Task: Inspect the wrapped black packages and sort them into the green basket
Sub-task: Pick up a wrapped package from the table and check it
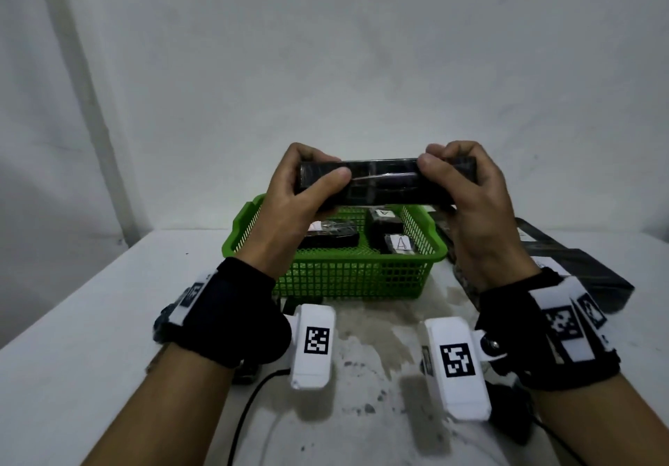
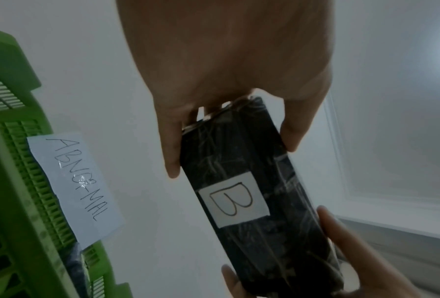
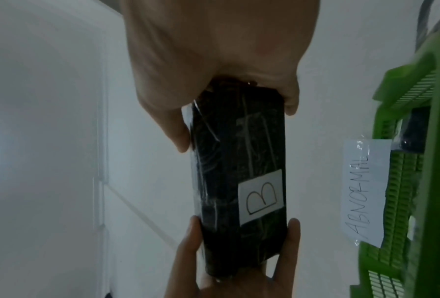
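Head view: both hands hold one black package up over the green basket for a look.

Left hand (image 1: 289,194) and right hand (image 1: 467,190) each curl round an end of the package (image 1: 380,183), thumbs on the near face and fingers behind, holding it level at the centre of the frame, clear of the table (image 1: 72,320). In the wrist views its far face carries a white label (image 2: 233,201) marked "B". The basket (image 1: 347,273) sits just below, centre frame, with a paper sign (image 2: 73,187) reading "ABNORMAL" on its outer wall. At least three wrapped packages (image 1: 387,233) already lie inside, two showing an "A" label. More dark packages (image 1: 579,273) wait on the table at the right of the frame, so I judge the sorting partly done: this one is under inspection and not yet placed.
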The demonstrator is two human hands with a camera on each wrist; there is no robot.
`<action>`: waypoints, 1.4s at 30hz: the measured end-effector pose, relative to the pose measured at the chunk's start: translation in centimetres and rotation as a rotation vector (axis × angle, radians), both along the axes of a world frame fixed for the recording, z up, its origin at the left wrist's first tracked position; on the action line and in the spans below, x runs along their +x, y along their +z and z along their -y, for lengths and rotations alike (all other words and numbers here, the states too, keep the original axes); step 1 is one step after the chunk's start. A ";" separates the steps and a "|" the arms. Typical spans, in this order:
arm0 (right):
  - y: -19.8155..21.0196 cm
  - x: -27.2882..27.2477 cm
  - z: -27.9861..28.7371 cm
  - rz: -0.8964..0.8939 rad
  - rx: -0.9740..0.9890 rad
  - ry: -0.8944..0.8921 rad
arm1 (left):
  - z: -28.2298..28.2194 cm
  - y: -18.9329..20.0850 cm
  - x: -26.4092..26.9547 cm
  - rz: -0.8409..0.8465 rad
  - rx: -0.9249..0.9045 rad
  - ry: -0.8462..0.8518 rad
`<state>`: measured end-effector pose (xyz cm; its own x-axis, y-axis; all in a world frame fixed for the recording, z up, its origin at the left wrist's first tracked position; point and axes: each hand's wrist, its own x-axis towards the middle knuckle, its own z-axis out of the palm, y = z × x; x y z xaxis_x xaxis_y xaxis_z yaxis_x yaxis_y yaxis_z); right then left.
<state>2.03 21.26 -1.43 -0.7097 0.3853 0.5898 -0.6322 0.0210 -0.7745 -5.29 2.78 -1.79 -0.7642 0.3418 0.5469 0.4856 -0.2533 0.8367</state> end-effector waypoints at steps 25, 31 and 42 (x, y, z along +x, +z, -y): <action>-0.1 0.0 -0.9 0.301 -0.076 0.069 | 0.1 0.2 -0.5 0.102 0.062 -0.026; -0.2 0.0 -0.5 0.194 0.003 0.093 | 0.5 0.5 -0.4 0.050 0.043 0.011; -0.2 0.4 -0.7 0.313 0.094 0.092 | 0.7 -0.1 -1.0 0.229 0.008 -0.061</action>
